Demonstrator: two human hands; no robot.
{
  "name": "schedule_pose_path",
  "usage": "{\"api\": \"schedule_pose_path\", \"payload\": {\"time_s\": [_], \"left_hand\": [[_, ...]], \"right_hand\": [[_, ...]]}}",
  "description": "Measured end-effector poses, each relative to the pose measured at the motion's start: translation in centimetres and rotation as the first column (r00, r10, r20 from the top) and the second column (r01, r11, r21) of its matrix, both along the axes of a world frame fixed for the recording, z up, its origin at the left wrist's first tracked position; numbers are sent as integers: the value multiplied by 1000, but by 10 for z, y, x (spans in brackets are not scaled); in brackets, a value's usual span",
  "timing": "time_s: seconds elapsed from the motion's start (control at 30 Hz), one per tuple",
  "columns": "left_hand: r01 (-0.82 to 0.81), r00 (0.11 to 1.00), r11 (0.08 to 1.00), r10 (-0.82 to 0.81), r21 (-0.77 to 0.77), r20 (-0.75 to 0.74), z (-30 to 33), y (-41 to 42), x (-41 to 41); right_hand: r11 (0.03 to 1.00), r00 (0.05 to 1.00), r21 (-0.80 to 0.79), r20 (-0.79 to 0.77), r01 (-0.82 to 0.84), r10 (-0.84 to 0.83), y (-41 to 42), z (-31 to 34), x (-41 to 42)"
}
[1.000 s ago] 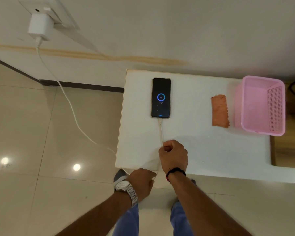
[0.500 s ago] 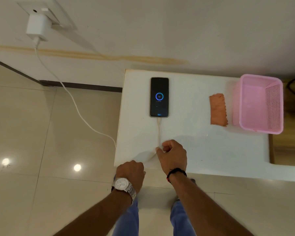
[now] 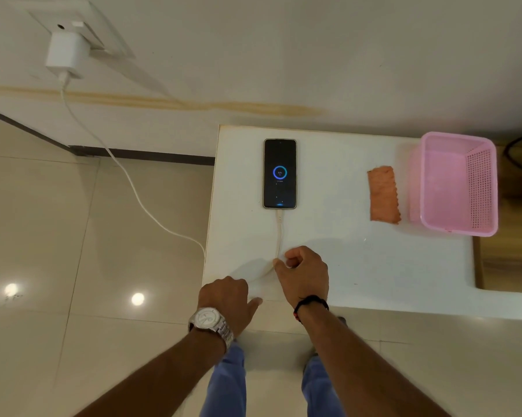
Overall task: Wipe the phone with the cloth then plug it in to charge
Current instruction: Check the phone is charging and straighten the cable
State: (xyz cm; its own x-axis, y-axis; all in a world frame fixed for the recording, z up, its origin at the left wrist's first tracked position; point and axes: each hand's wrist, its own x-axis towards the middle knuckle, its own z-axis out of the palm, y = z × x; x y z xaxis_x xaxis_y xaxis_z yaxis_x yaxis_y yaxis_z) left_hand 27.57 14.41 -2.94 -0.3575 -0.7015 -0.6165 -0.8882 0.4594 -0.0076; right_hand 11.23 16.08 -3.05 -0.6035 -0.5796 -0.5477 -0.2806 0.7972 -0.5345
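White table (image 3: 359,260) against wall, beige floor tiles (image 3: 73,236), phone (image 3: 280,173) charging

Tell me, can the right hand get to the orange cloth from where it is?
Probably yes. The right hand pinches the cable, and only bare table lies between it and the orange cloth. It would likely let go of the cable first.

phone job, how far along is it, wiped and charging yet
Plugging in looks done: the cable runs from the wall charger into the phone, whose screen shows a charging ring. The orange cloth lies folded beside the pink basket, so wiping seems finished, though the pictures cannot prove it. In hand: the right hand pinches the cable and the left hand rests at the table edge. Left: let go.
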Motion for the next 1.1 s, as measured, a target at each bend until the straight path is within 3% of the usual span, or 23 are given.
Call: {"api": "schedule_pose_path", "payload": {"time_s": [0.13,0.3,0.47,0.63,0.8,0.93,1.1], "left_hand": [[-29,992,999,24,-33,-120,5,-3,-11],[-115,954,992,122,43,-275,12,-11,-37],[-216,816,965,263,150,-515,26,-22,-84],[-231,713,959,280,163,-643,36,-47,-148],[-159,692,980,197,120,-694,26,-83,-216],[-47,751,997,77,64,-656,11,-116,-264],[95,827,994,-106,-48,-552,3,-144,-316]], "right_hand": [[1000,1000,-20,-7,11,-12,1,2,-3],[996,999,-87,-17,35,-37,2,7,-16],[980,992,-154,-5,124,-127,6,17,-47],[920,937,-189,3,344,-350,13,22,-100],[768,789,-182,102,614,-606,13,9,-149],[612,621,-119,220,782,-752,0,-4,-175],[539,561,-173,130,825,-817,-23,-9,-198]]}}
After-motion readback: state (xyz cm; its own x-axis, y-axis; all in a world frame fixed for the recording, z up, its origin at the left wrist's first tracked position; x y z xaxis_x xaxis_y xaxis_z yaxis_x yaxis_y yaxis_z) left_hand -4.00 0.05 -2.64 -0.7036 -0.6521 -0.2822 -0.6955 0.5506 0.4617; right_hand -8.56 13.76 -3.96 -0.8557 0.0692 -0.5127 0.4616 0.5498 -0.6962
